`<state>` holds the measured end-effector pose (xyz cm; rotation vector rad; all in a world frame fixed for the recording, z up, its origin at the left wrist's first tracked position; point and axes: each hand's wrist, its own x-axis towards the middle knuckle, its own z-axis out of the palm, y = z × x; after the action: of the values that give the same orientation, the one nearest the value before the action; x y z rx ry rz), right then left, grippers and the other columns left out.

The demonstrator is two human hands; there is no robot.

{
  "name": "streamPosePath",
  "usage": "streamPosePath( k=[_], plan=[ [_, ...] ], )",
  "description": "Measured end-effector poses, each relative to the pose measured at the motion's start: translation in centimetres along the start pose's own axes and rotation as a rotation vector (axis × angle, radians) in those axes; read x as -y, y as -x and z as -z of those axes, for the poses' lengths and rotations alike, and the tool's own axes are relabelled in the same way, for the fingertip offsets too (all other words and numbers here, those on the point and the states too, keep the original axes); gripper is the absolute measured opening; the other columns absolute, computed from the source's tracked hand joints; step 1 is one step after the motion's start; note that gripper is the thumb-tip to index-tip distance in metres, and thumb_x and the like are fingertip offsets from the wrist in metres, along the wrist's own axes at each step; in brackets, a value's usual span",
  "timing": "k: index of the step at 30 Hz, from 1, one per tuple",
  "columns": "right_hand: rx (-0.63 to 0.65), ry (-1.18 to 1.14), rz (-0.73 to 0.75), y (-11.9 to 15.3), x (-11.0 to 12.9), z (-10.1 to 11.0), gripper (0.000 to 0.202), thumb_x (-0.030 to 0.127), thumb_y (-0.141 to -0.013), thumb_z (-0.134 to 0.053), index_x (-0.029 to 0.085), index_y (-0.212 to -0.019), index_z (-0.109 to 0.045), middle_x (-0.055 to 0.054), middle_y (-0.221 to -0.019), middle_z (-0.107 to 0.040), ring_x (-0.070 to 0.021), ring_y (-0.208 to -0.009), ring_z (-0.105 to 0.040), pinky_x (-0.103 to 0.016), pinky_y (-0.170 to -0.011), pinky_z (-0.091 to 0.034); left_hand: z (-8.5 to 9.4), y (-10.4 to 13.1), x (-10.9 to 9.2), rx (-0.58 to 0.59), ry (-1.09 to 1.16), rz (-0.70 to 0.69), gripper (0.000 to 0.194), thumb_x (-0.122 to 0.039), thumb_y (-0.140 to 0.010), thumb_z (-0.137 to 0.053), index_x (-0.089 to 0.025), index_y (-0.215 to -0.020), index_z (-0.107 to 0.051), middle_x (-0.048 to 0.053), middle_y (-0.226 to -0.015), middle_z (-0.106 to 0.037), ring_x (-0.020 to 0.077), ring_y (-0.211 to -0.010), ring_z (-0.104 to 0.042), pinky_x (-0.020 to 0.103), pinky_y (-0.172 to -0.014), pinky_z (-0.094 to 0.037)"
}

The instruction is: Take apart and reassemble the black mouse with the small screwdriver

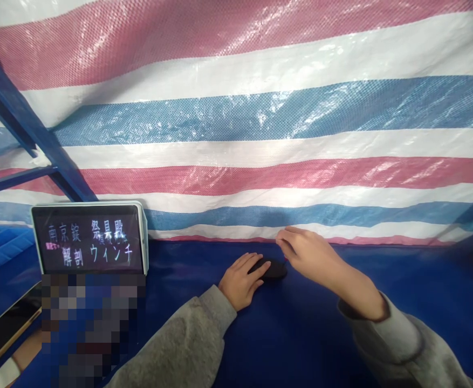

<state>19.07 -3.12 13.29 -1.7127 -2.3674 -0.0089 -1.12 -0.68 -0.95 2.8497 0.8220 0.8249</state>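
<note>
My left hand (243,281) holds a flat, black, rounded thing (275,270) against the blue surface, its fingers and thumb over the left end. The exact kind of this thing does not show. Just above and to the right of its right end is my right hand (303,249), raised with bent fingers and a pinch of thumb and fingertips. Whatever those fingertips may hold is hidden. A tiny pinkish-red spot (286,261) shows beneath them, too small to name.
A tablet (88,240) with bright writing stands at the left. A person's hand (32,345) is beside a phone (7,326) at lower left, partly behind blurred blocks. A striped sheet (236,121) hangs behind; blue frame bars (38,124) and a blue ribbed tray (1,248) are left.
</note>
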Motion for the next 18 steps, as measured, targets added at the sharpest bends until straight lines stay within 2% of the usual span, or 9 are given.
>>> streamPosePath(
  k=[5,8,12,15,18],
  plan=[
    [-0.004,-0.042,0.032,0.11,-0.06,-0.05,0.03,0.008,-0.082,-0.043,0.019,-0.101,-0.063,-0.004,-0.096,-0.063,-0.0159,-0.078,-0.06,-0.027,-0.068,-0.036,0.16,-0.05,-0.05,0.003,-0.005,0.001,0.044,-0.025,-0.097,-0.043,-0.023,-0.141,-0.043,0.01,-0.14,-0.048,0.0255,-0.131,-0.044,0.05,-0.111,-0.037],
    [0.006,-0.031,0.007,0.16,-0.04,-0.05,0.029,0.011,-0.085,-0.039,0.019,-0.101,-0.063,-0.004,-0.089,-0.064,-0.0159,-0.073,-0.059,-0.027,-0.065,-0.035,0.14,-0.02,-0.05,0.003,-0.006,-0.001,0.044,-0.025,-0.097,-0.043,-0.022,-0.14,-0.044,0.011,-0.14,-0.048,0.0257,-0.131,-0.044,0.049,-0.111,-0.037],
    [-0.002,-0.009,0.001,0.16,0.07,0.08,0.031,0.009,-0.081,-0.043,0.02,-0.104,-0.062,-0.004,-0.094,-0.063,-0.0155,-0.072,-0.059,-0.027,-0.064,-0.034,-0.03,0.03,0.01,0.001,-0.005,0.005,0.044,-0.025,-0.096,-0.044,-0.022,-0.14,-0.043,0.011,-0.139,-0.048,0.0257,-0.131,-0.045,0.049,-0.111,-0.037],
    [0.002,-0.022,-0.014,0.12,0.11,0.11,0.028,0.012,-0.086,-0.039,0.019,-0.099,-0.062,-0.004,-0.087,-0.064,-0.0153,-0.07,-0.058,-0.027,-0.064,-0.034,-0.06,0.02,0.03,-0.006,0.002,-0.002,0.044,-0.025,-0.097,-0.043,-0.023,-0.14,-0.043,0.01,-0.14,-0.048,0.0255,-0.131,-0.045,0.05,-0.11,-0.038],
    [0.004,-0.015,-0.002,0.12,0.13,0.08,0.031,0.008,-0.082,-0.041,0.019,-0.103,-0.062,-0.004,-0.091,-0.064,-0.0149,-0.071,-0.058,-0.026,-0.064,-0.034,0.04,-0.02,-0.01,-0.012,0.007,0.003,0.044,-0.025,-0.097,-0.042,-0.024,-0.141,-0.042,0.01,-0.139,-0.049,0.0251,-0.131,-0.045,0.05,-0.11,-0.039]
  ],
)
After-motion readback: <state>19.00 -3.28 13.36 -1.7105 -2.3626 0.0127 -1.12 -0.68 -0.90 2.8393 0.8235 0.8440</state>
